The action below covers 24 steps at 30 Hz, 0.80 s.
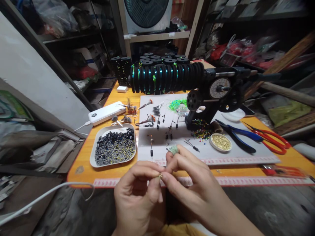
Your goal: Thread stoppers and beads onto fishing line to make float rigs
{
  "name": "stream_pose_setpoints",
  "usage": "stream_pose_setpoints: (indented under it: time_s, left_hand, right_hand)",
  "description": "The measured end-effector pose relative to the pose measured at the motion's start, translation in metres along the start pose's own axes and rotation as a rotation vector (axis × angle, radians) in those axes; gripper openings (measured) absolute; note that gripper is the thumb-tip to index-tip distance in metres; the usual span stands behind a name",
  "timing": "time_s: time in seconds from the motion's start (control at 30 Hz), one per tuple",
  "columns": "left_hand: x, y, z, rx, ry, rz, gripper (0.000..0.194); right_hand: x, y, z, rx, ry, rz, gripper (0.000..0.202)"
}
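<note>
My left hand [140, 193] pinches a tiny gold-coloured piece [160, 176] between thumb and forefinger, in front of the table's near edge. Against it, the fingertips of my right hand [194, 183] are pressed together; whatever they grip is too small to make out. A pale green wrap [173, 149] sits on a finger of my right hand. Beyond the hands, a small black piece with a thin stem [151, 153] lies on the white board [147, 111]. A round dish of gold pieces [220, 143] stands to the right, and a white tray of small black and grey parts [112, 144] to the left.
A black machine [219, 88] carrying ribbed spools [167, 78] spans the table's back. Blue-handled pliers [246, 133] and red-handled scissors [275, 141] lie at right, near coloured beads [201, 130]. A white power bank [107, 113] is at left, with a white cable [49, 196] at lower left.
</note>
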<state>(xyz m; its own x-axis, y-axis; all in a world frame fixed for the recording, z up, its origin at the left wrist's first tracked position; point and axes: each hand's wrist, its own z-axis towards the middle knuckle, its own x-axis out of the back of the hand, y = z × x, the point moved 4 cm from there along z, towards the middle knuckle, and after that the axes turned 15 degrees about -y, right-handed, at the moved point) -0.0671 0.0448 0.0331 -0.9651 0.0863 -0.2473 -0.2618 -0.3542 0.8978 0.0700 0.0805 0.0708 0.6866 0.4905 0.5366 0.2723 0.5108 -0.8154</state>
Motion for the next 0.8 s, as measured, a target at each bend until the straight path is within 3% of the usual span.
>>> stream_pose_setpoints:
  time_s: [0.13,0.3,0.6,0.8]
  left_hand:
    - [0.0043,-0.0018,-0.0004,0.048,0.046,-0.014,0.013]
    - [0.0037,-0.0077,0.0002,0.199,0.028,-0.237,0.010]
    - [0.0037,-0.0016,0.0027,0.245,-0.099,-0.203,0.009]
    - [0.0044,0.0003,0.0029,0.236,-0.112,-0.191,0.014]
  right_hand:
    - [0.0052,-0.0038,-0.0002,0.144,0.087,-0.189,0.009]
    - [0.0096,-0.0069,-0.0008,0.275,0.042,-0.025,0.023]
    - [0.0086,-0.0056,-0.0073,0.315,0.092,-0.233,0.017]
    - [0.0033,-0.0048,-0.0054,0.335,0.117,-0.287,0.016]
